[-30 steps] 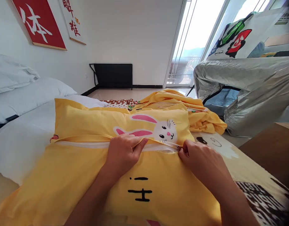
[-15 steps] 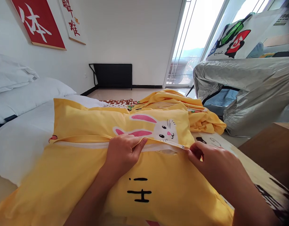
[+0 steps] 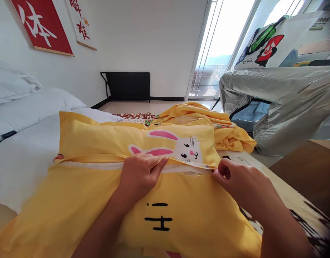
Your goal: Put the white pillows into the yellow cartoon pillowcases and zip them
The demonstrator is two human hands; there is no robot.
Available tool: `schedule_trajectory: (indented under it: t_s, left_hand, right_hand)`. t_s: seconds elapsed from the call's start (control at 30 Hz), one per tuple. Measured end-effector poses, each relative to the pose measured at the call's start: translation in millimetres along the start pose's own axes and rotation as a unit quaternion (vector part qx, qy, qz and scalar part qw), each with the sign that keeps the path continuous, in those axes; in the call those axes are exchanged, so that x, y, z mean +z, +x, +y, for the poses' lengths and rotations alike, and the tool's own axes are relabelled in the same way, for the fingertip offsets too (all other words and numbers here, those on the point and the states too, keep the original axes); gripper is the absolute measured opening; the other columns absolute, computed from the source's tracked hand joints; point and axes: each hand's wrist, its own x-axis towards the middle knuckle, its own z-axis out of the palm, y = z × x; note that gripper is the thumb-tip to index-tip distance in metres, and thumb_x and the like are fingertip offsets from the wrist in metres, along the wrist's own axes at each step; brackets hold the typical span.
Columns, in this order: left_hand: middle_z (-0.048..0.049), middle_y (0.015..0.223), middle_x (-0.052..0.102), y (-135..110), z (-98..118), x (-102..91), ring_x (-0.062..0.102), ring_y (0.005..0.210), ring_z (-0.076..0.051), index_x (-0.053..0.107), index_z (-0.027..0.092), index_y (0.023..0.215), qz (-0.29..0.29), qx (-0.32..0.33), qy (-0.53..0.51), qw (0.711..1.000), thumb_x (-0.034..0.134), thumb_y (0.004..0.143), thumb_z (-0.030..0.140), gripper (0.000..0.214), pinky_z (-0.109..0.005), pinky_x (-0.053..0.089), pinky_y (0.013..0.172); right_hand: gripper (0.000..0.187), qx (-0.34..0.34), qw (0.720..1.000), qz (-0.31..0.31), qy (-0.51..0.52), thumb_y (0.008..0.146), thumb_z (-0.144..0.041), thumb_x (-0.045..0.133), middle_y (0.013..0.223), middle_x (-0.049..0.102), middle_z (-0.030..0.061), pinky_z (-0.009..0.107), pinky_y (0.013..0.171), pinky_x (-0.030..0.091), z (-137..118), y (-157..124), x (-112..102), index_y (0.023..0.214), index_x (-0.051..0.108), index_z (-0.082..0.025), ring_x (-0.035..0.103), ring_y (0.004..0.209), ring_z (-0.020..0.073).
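White walls (image 3: 154,39) enclose a bright room in the head view, with a tall window (image 3: 216,46) letting in daylight toward the right. On the left wall hang a red scroll (image 3: 41,27) and a narrower white scroll (image 3: 81,25), both bearing brushed characters. Beyond the bedding, a black panel (image 3: 127,86) stands on the floor near the corner. At right, a crinkled silver cover (image 3: 296,107) drapes over something with a dark frame, and a printed bag (image 3: 269,46) sits above it. Nearer, a brown box (image 3: 304,179) stands at the right edge.

White pillows (image 3: 44,104) lie along the left side. Across the near middle, spread before the person, lies a yellow pillowcase (image 3: 192,204), printed with a white rabbit with pink ears and, closer in, black letters reading "Hi", turned sideways. A pale zipper (image 3: 92,165) runs across it under a folded fabric edge, and a small pale patch shows just below its right part. Under the pillowcase's right side is a cream patterned cloth (image 3: 272,186); a crumpled yellow cloth (image 3: 192,107) lies just behind.

The left hand (image 3: 143,172) pinches the fabric edge around mid-zipper, thumb pressed on top. The right hand (image 3: 229,175) has its fingertips closed on the right end of that seam; whether they grip a zipper pull is hidden.
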Motion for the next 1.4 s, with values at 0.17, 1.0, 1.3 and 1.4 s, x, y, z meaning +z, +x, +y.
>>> schedule_trajectory:
  t_s: [0.17, 1.0, 1.3, 1.4]
  left_hand:
    - [0.0042, 0.047, 0.033, 0.3, -0.8, 1.5, 0.029, 0.047, -0.008, 0.031, 0.014, 0.052, -0.013, -0.005, 0.002, 1.000, 0.047, 0.091, 0.037, 0.048, -0.026, 0.018, 0.051]
    - [0.0046, 0.046, 0.031, 1.1, 0.5, 1.3, 0.028, 0.047, -0.007, 0.029, 0.014, 0.051, -0.010, -0.020, -0.015, 1.000, 0.047, 0.091, 0.036, 0.049, -0.025, 0.019, 0.051]
    - [0.0042, 0.046, 0.033, 1.5, -0.1, 0.4, 0.028, 0.047, -0.007, 0.029, 0.015, 0.051, -0.016, -0.019, -0.015, 1.000, 0.046, 0.091, 0.035, 0.048, -0.026, 0.019, 0.051]
    - [0.0040, 0.046, 0.033, 1.0, 0.0, 1.1, 0.029, 0.047, -0.007, 0.029, 0.015, 0.051, -0.018, -0.021, -0.013, 1.000, 0.046, 0.091, 0.035, 0.048, -0.026, 0.020, 0.051]
  right_hand:
    - [0.020, -0.004, 0.999, -0.032, -0.010, 0.078, -0.033, 0.041, 0.068, 0.061, 0.0026, 0.029, 0.053, 0.026, -2.1, 6.2, 2.6, 0.064, 0.050, -0.023, 0.050, 0.063, 0.0182]
    - [0.012, -0.199, 0.965, 0.095, 0.142, 0.080, -0.033, 0.053, 0.071, 0.063, 0.0003, 0.026, 0.057, 0.040, 16.3, 9.0, 18.0, 0.084, 0.057, -0.023, 0.057, 0.062, 0.0146]
    - [0.020, -0.249, 0.952, 0.102, 0.146, 0.083, -0.031, 0.051, 0.081, 0.066, 0.0013, 0.027, 0.062, 0.044, 27.3, 14.1, 18.3, 0.098, 0.062, -0.026, 0.061, 0.069, 0.0156]
    - [0.019, -0.223, 0.957, 0.131, 0.130, 0.081, -0.040, 0.056, 0.074, 0.063, 0.0013, 0.026, 0.056, 0.040, 27.7, 20.6, 18.6, 0.088, 0.062, -0.024, 0.057, 0.062, 0.0151]
